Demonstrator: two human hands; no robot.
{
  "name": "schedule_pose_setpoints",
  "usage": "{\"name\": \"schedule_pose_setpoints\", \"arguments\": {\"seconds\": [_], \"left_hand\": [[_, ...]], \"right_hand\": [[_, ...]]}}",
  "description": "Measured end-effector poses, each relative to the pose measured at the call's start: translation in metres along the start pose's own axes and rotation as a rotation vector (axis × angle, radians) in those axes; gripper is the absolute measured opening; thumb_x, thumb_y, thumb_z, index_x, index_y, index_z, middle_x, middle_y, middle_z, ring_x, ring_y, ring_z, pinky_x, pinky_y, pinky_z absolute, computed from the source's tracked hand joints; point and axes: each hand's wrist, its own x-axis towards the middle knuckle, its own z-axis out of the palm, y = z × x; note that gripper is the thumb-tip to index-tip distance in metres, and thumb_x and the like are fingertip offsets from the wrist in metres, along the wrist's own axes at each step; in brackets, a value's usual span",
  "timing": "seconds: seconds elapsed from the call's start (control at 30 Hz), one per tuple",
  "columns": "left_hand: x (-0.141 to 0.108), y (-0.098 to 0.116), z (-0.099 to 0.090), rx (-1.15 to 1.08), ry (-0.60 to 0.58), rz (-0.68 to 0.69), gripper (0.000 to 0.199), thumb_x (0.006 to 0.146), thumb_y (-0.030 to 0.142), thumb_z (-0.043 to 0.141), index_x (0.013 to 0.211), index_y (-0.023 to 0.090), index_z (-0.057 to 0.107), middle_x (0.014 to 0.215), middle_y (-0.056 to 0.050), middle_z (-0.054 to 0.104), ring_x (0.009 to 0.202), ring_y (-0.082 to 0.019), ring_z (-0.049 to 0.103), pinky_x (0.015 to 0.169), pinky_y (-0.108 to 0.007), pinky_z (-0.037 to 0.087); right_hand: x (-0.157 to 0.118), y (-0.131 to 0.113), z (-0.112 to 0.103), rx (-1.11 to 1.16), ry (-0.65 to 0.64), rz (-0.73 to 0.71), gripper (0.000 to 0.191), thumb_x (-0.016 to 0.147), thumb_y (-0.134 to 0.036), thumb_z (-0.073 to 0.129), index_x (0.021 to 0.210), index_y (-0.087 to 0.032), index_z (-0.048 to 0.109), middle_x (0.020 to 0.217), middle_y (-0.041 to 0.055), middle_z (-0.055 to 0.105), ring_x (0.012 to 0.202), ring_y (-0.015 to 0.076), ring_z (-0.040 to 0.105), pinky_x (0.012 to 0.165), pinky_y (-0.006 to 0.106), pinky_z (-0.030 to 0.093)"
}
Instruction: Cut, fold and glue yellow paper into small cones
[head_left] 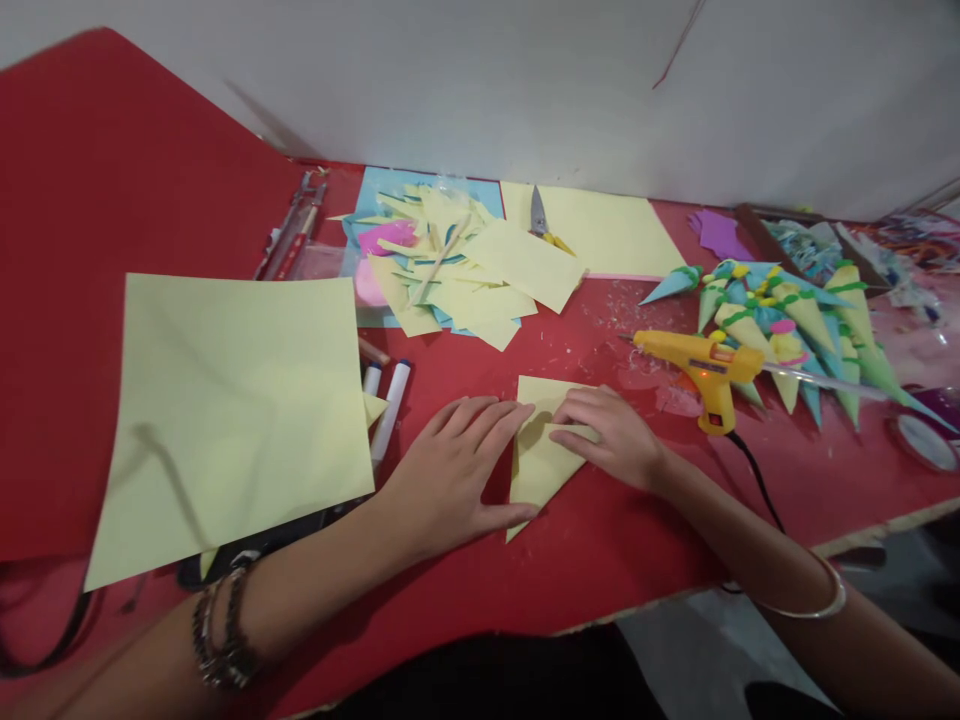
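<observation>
A piece of pale yellow paper (544,465), partly folded over, lies on the red tabletop in front of me. My left hand (457,475) rests along its left side, fingers stretched out and thumb apart, the tips touching the paper's edge. From the right, my right hand (611,430) has its fingers curled with thumb and forefinger close together at the folded flap, gripping the paper there. The fingers cover part of the fold. Right of this hand, a yellow hot glue gun (701,365) with a lit orange light stands on the table.
A large yellow sheet (240,400) lies at left, beside markers (391,410). Paper scraps (450,270) are heaped at the back, near scissors (540,215) on another yellow sheet (619,230). Decorated paper cones (795,310) are piled behind the glue gun, whose black cord (757,480) hangs forward.
</observation>
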Motion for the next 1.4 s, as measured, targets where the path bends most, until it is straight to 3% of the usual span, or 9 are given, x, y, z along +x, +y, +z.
{"name": "schedule_pose_setpoints", "arguments": {"seconds": [0.23, 0.93, 1.2, 1.4], "left_hand": [[0.0005, 0.0012, 0.0028, 0.037, 0.001, -0.002, 0.080, 0.072, 0.066, 0.046, 0.132, 0.015, 0.032, 0.131, -0.009, 0.046, 0.118, -0.028, 0.039, 0.101, -0.042, 0.028], [-0.0015, -0.0009, 0.0026, 0.026, -0.008, 0.013, 0.081, 0.072, 0.066, 0.047, 0.134, 0.017, 0.029, 0.133, -0.008, 0.046, 0.121, -0.027, 0.038, 0.102, -0.042, 0.027], [-0.0031, -0.0003, 0.0004, 0.084, -0.039, 0.033, 0.072, 0.075, 0.064, 0.045, 0.131, 0.021, 0.036, 0.134, -0.008, 0.044, 0.122, -0.028, 0.036, 0.101, -0.044, 0.029], [-0.0087, 0.0071, -0.0002, 0.137, -0.010, 0.072, 0.039, 0.083, 0.048, 0.045, 0.115, 0.028, 0.053, 0.133, -0.004, 0.044, 0.112, -0.024, 0.046, 0.098, -0.042, 0.032]], "right_hand": [[-0.0003, -0.0020, 0.0036, 0.012, 0.061, 0.039, 0.032, 0.090, -0.041, 0.039, 0.072, -0.018, 0.052, 0.071, 0.0019, 0.057, 0.070, 0.0148, 0.050, 0.066, 0.027, 0.031], [-0.0001, -0.0049, 0.0075, -0.093, 0.061, 0.057, 0.028, 0.091, -0.032, 0.035, 0.071, -0.018, 0.049, 0.069, 0.0016, 0.055, 0.069, 0.0153, 0.048, 0.065, 0.027, 0.029], [-0.0003, -0.0053, 0.0077, -0.100, 0.062, 0.061, 0.028, 0.092, -0.031, 0.034, 0.071, -0.018, 0.049, 0.069, 0.0016, 0.055, 0.069, 0.0152, 0.048, 0.065, 0.028, 0.028], [-0.0006, -0.0041, 0.0095, -0.111, 0.072, 0.053, 0.029, 0.092, -0.032, 0.034, 0.070, -0.019, 0.047, 0.069, 0.0012, 0.055, 0.070, 0.0153, 0.048, 0.065, 0.027, 0.028]]}}
